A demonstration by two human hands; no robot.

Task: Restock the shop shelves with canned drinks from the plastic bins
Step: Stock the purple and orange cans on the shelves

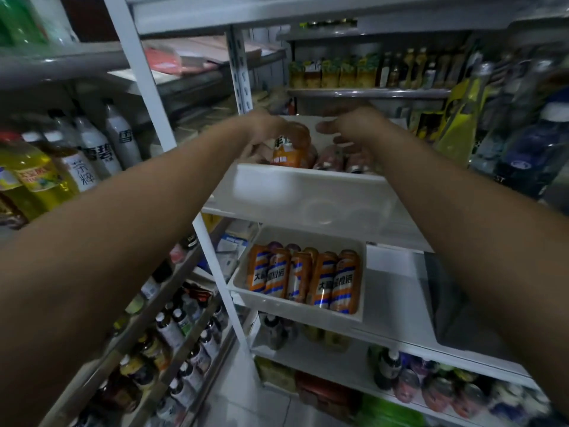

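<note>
Both my arms reach up into a white plastic bin (pixel 304 192) on an upper shelf. My left hand (pixel 264 131) grips an orange drink can (pixel 289 151) at the bin's back left. My right hand (pixel 354 131) hovers over several reddish cans (pixel 334 160) lying in the bin, fingers loosely spread, with nothing plainly held. One shelf down, a second white bin (pixel 295 300) holds several upright orange and blue cans (pixel 308 278).
White shelf uprights (pixel 215 251) frame the unit. Large soda bottles (pixel 92 149) stand on the left shelf, small bottles (pixel 181 328) on the shelves below it. Bottles and yellow packs (pixel 462 118) crowd the right. More cans (pixel 437 392) sit on the lowest shelf.
</note>
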